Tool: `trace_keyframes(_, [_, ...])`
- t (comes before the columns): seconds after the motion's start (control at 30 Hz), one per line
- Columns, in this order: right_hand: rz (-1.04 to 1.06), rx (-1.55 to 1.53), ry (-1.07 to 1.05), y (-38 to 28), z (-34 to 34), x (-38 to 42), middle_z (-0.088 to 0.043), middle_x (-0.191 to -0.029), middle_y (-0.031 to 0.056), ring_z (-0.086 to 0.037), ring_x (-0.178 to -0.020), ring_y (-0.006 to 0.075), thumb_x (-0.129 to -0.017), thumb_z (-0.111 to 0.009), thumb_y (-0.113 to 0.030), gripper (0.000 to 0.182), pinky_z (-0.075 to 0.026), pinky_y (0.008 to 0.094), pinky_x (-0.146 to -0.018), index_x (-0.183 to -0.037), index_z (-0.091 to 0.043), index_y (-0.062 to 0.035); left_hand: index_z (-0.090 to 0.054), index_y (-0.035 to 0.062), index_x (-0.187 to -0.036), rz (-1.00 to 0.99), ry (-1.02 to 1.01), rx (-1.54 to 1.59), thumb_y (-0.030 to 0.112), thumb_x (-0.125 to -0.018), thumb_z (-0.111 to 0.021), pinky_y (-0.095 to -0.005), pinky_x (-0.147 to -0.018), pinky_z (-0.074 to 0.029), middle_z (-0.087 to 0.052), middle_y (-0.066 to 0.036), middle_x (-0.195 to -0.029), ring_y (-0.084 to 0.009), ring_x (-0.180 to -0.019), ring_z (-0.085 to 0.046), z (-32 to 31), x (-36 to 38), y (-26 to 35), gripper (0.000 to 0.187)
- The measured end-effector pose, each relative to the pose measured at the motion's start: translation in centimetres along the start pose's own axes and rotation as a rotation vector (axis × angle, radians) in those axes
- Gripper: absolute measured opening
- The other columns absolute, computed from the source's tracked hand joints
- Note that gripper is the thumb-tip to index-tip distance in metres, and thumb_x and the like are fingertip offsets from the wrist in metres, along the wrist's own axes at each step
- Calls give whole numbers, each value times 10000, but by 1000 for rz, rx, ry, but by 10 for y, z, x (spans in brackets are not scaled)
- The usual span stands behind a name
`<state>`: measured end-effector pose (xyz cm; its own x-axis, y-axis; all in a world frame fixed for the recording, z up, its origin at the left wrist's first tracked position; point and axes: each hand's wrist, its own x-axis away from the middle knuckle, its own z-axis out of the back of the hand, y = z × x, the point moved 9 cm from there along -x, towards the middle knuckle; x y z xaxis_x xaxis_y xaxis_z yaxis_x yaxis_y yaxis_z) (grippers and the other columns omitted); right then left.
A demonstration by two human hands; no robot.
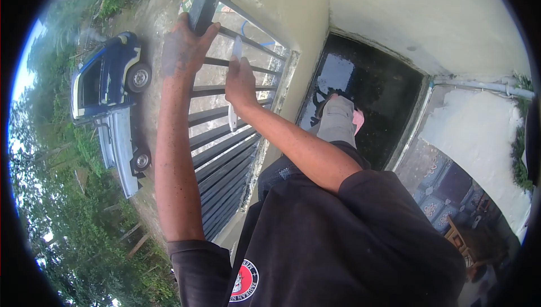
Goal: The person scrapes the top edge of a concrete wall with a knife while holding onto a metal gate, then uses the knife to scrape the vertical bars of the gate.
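Note:
My left hand (187, 48) is wrapped around the end of the dark top rail (204, 9) of a metal railing, thumb on one side and fingers on the other. Just right of it, my right hand (241, 84) is closed around a flat tool (233, 118) with a pale handle. The tool's light blade points upward in the view, beside the railing bars (217, 116). Where the blade's edge meets a bar, if it does, cannot be made out.
A blue and silver pickup truck (107, 84) stands beyond the railing at the left, near trees. A cream wall (372, 3) rises at the upper right. Below it lies a dark, wet floor (383, 98). Patterned tiles (445, 186) and a wooden piece of furniture (459, 239) are at the lower right.

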<state>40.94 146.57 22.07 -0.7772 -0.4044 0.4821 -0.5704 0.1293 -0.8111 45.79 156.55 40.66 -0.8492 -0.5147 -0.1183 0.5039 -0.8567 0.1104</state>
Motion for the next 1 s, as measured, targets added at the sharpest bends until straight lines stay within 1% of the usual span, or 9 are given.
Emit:
trace_keyframes(0.07, [170, 210, 14, -14, 3, 6, -532, -805, 161, -558, -650, 281, -1087, -334, -379, 414, -458, 407, -575, -1005, -464, 5, -525, -149, -1291, 2, -49, 53, 561, -813, -754, -393, -622, -585, -711, -247, -818, -277, -652, -741, -4, 1, -2, 886])
trace_keyframes(0.13, [174, 208, 9, -7, 2, -1, -536, -805, 164, -555, -639, 287, -1087, -335, -386, 419, -458, 415, -566, -1002, -463, 4, -520, -155, -1292, 32, -79, 59, 572, -805, -757, -397, -628, -584, -709, -248, -809, -281, -657, -742, -7, 1, -5, 907])
trace_keyframes(0.2, [-1, 14, 0, 7, 1, -7, -540, -809, 169, -564, -662, 300, -1087, -333, -386, 418, -466, 441, -604, -1003, -464, 2, -528, -141, -1288, 7, -23, 33, 575, -803, -757, -395, -631, -583, -712, -234, -804, -282, -662, -743, -3, 2, -2, 895])
trace_keyframes(0.23, [11, 72, -27, 0, 1, 2, -529, -794, 154, -549, -638, 278, -1086, -330, -381, 411, -462, 432, -575, -1002, -462, -1, -528, -141, -1288, 3, -18, 33, 575, -803, -757, -395, -631, -583, -712, -234, -804, -282, -662, -743, -2, 0, -1, 895])
trace_keyframes(0.27, [190, 241, 23, -9, 1, 6, -509, -775, 113, -516, -576, 199, -1083, -334, -378, 398, -435, 366, -478, -994, -456, -10, -523, -142, -1294, 5, -19, 29, 572, -803, -757, -392, -636, -583, -713, -232, -800, -283, -663, -743, -2, 0, -2, 897])
trace_keyframes(0.33, [75, 67, -41, 3, -3, 4, -505, -768, 115, -508, -581, 207, -1083, -349, -385, 398, -448, 391, -520, -968, -443, -16, -519, -143, -1300, 6, -24, 25, 569, -803, -756, -390, -640, -582, -714, -230, -797, -284, -663, -744, -3, 2, 0, 900])
trace_keyframes(0.53, [42, 65, -57, -1, 0, 6, -492, -748, 108, -499, -589, 197, -1086, -368, -369, 369, -440, 380, -525, -958, -440, -30, -528, -147, -1279, 22, -39, 46, 546, -808, -758, -383, -634, -575, -708, -228, -783, -282, -654, -741, -2, 1, 1, 868])
trace_keyframes(0.87, [26, 87, 0, -4, 7, 3, -519, -770, 181, -556, -674, 281, -1077, -359, -370, 416, -457, 442, -630, -949, -462, 12, -520, -148, -1294, 45, -57, 37, 527, -815, -760, -379, -619, -579, -708, -238, -791, -272, -656, -743, -1, 4, 2, 861])
trace_keyframes(1.0, [107, 188, -17, -23, 11, 16, -572, -869, 259, -588, -834, 424, -1078, -351, -365, 419, -431, 509, -795, -982, -472, 24, -533, -145, -1270, 30, -34, 39, 518, -814, -762, -379, -613, -578, -707, -234, -783, -278, -653, -743, 1, 3, 4, 837])
